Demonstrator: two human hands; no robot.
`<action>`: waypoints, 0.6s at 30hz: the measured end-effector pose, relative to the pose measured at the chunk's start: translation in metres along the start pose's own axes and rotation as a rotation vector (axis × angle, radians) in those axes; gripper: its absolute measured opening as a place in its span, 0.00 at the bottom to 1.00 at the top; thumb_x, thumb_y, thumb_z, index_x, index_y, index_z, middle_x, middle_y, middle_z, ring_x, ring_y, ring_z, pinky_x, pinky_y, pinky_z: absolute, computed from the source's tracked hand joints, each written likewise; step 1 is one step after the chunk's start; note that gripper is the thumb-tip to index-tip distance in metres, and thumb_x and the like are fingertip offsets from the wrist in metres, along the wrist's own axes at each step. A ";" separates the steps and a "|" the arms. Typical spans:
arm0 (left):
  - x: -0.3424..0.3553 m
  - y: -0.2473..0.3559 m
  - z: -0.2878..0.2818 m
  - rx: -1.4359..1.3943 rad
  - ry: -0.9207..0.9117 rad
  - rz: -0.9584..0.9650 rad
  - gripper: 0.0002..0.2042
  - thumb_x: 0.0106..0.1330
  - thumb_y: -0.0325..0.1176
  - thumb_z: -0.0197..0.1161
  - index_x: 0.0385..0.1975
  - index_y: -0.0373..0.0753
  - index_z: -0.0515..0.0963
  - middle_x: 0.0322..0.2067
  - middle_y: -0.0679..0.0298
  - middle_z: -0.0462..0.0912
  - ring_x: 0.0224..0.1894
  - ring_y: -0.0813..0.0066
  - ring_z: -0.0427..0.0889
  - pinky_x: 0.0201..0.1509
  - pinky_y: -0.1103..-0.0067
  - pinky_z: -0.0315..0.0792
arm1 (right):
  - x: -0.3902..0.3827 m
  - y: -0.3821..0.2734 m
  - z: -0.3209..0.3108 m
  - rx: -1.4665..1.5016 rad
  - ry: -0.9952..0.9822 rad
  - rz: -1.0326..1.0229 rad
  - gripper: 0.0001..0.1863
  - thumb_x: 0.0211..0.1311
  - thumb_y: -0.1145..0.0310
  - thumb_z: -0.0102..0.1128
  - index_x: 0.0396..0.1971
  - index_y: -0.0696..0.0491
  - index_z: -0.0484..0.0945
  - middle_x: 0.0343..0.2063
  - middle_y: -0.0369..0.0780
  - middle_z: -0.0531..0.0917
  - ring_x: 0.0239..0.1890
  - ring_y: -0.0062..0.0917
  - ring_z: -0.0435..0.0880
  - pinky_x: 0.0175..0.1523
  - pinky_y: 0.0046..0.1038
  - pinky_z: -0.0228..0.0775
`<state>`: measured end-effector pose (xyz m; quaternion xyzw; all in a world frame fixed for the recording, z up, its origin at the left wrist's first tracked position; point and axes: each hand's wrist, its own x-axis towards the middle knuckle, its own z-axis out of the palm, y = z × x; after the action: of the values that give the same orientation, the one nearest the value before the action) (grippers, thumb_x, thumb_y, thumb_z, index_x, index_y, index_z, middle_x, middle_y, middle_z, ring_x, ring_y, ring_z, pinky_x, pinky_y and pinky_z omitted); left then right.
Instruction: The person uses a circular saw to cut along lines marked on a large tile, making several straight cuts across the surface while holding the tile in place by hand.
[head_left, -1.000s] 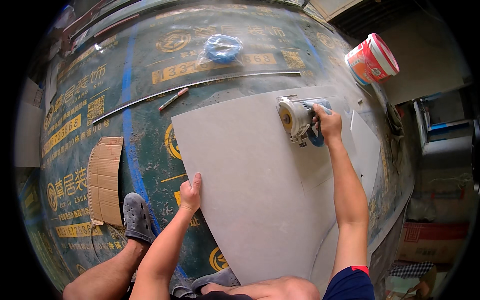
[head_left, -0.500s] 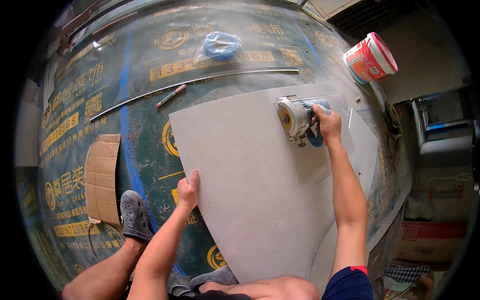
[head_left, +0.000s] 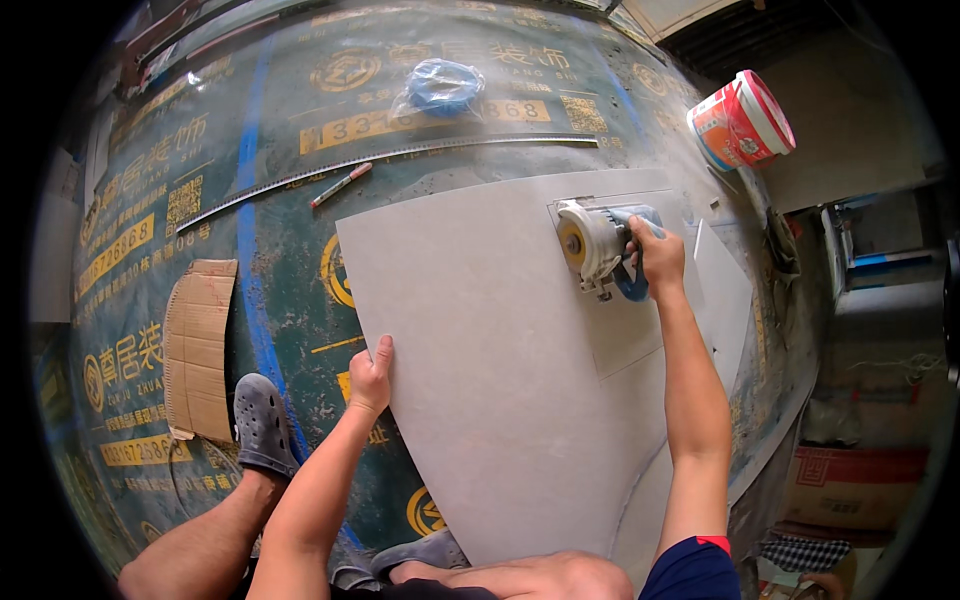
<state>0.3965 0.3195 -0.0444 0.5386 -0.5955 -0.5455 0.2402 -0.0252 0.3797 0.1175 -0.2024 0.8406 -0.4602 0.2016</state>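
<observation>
A large light-grey tile (head_left: 480, 330) lies over the covered floor in front of me. My right hand (head_left: 660, 258) is wrapped round the handle of a handheld tile saw (head_left: 597, 240) with a pale guard and blue body. The saw rests on the tile's far right part, beside thin straight lines that outline a rectangle; whether its blade is in the tile I cannot tell. At the tile's left edge, my left hand (head_left: 371, 375) grips the rim, thumb on top and fingers hidden below.
Beyond the tile lie a long metal ruler (head_left: 400, 155), a marker (head_left: 341, 186) and a blue roll in clear plastic (head_left: 443, 88). A red-and-white bucket (head_left: 740, 120) stands far right. Cardboard (head_left: 200, 340) lies left, near my shoe (head_left: 264, 425). Another pale tile piece (head_left: 722, 285) lies right.
The saw has shifted slightly toward me along the tile in my right hand. My left hand keeps its hold on the edge. The whole view has shifted a little.
</observation>
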 end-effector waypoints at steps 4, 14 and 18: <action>0.001 -0.003 -0.002 0.009 -0.057 -0.039 0.29 0.69 0.54 0.51 0.23 0.27 0.76 0.17 0.54 0.75 0.22 0.68 0.72 0.30 0.71 0.68 | -0.004 0.000 -0.003 0.001 0.001 -0.006 0.15 0.57 0.59 0.67 0.24 0.57 0.81 0.15 0.34 0.78 0.13 0.15 0.71 0.19 0.19 0.61; 0.001 -0.005 -0.002 -0.009 -0.049 -0.051 0.30 0.69 0.55 0.51 0.23 0.27 0.76 0.17 0.58 0.74 0.22 0.73 0.71 0.30 0.73 0.67 | -0.011 -0.001 -0.012 -0.036 -0.001 0.012 0.16 0.58 0.59 0.66 0.23 0.57 0.80 0.15 0.34 0.77 0.13 0.14 0.70 0.19 0.19 0.60; 0.001 -0.006 -0.002 -0.037 -0.063 -0.057 0.30 0.68 0.55 0.51 0.24 0.27 0.76 0.17 0.60 0.75 0.23 0.75 0.71 0.31 0.74 0.67 | -0.014 0.001 -0.015 -0.033 -0.016 -0.003 0.16 0.58 0.59 0.66 0.23 0.57 0.80 0.15 0.34 0.77 0.13 0.14 0.70 0.19 0.19 0.60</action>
<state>0.4004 0.3185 -0.0499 0.5335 -0.5768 -0.5797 0.2158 -0.0215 0.3980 0.1259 -0.2107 0.8461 -0.4450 0.2041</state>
